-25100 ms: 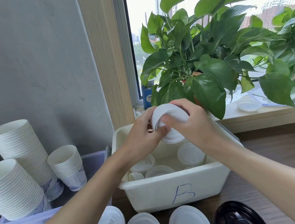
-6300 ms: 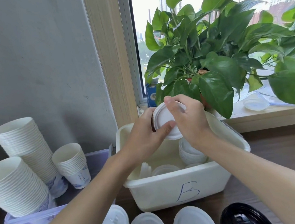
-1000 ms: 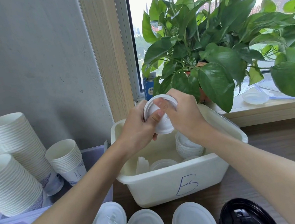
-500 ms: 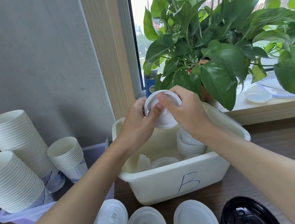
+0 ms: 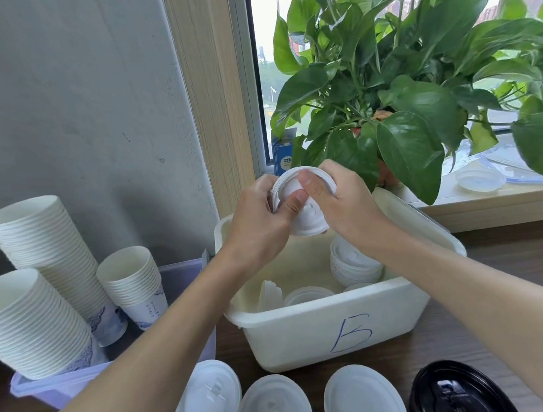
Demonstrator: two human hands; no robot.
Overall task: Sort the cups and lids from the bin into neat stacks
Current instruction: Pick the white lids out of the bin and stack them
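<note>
I'm seeing bare arms on my feed right now, the left forearm (image 5: 163,340) and the right forearm (image 5: 467,287) both running uncovered from frame edge to wrist, and the left hand (image 5: 258,221) and the right hand (image 5: 347,207) are showing bare as well, thumbnails (image 5: 307,182) cut short and plain.

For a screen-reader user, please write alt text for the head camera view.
The left hand and right hand grip a stack of white lids above a white bin marked B that holds more lids. Stacked paper cups stand in a purple tub at left; a leafy plant sits behind.
</note>
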